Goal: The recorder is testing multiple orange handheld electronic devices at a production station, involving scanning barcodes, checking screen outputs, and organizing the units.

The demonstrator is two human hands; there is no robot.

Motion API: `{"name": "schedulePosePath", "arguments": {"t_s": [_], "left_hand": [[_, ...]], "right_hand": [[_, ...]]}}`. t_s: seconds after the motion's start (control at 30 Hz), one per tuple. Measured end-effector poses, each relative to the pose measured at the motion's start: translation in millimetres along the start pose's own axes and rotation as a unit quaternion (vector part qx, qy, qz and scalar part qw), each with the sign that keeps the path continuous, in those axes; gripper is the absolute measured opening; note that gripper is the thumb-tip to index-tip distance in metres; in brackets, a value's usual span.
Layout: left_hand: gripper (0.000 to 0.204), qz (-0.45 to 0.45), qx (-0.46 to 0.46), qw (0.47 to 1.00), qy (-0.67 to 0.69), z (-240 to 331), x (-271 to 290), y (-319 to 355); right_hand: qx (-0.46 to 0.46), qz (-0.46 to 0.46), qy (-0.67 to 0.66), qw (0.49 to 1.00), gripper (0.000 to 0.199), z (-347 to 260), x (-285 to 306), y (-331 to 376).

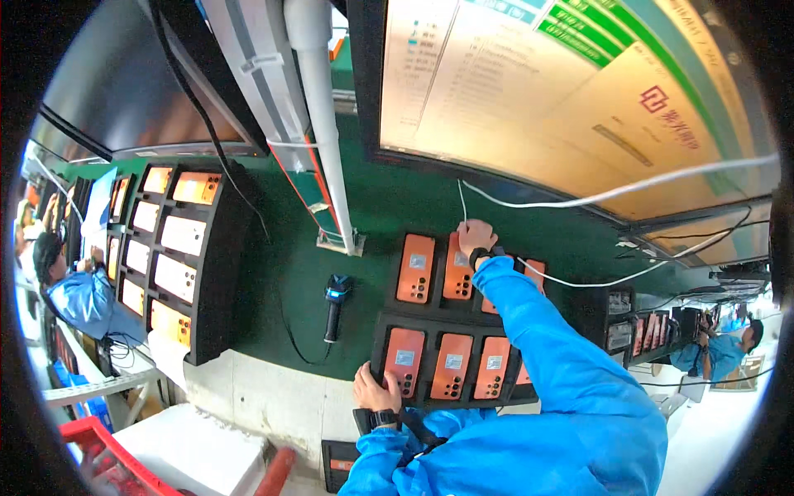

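A black tray (389, 326) of orange phones (452, 366), laid back-side up in two rows, sits on the green bench top (281, 273) directly in front of the person. The right hand (475, 237) reaches to the far row and is closed around the end of a white cable (579, 198) at the top edge of an orange phone (457, 269) there; whether the plug is seated in the phone cannot be told. The cable runs away to the right, under a large tilted screen (579, 91). The left hand (376, 390) rests on the near left corner of the tray, fingers curled over its edge beside the nearest phone, apparently steadying the tray while the other arm stretches across it. Both arms wear blue sleeves, with dark bands at the wrists. Just left of the tray a black handheld scanner (335, 302) lies on the bench with its cord trailing toward the near edge. Farther left, a second black tray (217, 273) holds more phones in two columns. A white post (327, 124) rises from the bench behind the scanner. Other workers in blue sit at the far left and far right.
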State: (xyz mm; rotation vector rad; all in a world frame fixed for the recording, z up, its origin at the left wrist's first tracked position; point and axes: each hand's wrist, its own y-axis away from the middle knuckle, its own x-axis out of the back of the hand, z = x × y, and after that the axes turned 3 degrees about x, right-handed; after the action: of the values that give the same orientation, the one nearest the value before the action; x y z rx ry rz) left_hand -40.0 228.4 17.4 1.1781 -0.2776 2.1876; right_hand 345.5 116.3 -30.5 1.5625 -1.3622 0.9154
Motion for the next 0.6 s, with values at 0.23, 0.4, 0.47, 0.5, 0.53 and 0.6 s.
{"name": "schedulePosePath", "arguments": {"t_s": [0.23,0.4,0.47,0.5,0.53,0.6], "left_hand": [[0.041,0.007,-0.002,1.0,0.002,2.6,-5.4,-3.2],[0.041,0.028,-0.013,1.0,-0.002,4.0,-8.1,-1.8],[0.041,0.03,-0.01,0.999,-0.01,4.5,-8.5,-0.7],[0.041,0.026,-0.013,1.0,-0.012,4.8,-8.6,-0.2],[0.041,0.023,-0.016,1.0,-0.014,5.4,-8.7,-0.2],[0.041,0.022,-0.016,0.999,-0.027,7.0,-8.7,0.3]], "right_hand": [[0.116,0.135,0.021,0.984,0.027,14.3,7.0,38.4],[0.063,0.06,-0.04,0.995,0.03,15.6,17.6,43.9],[0.114,0.058,-0.032,0.991,0.03,13.7,16.2,42.0],[0.084,0.056,-0.036,0.994,0.029,11.5,13.1,39.5],[0.023,0.051,-0.036,0.998,0.029,9.9,10.1,35.9],[0.014,0.053,-0.055,0.997,0.024,8.0,1.0,34.8]]}}
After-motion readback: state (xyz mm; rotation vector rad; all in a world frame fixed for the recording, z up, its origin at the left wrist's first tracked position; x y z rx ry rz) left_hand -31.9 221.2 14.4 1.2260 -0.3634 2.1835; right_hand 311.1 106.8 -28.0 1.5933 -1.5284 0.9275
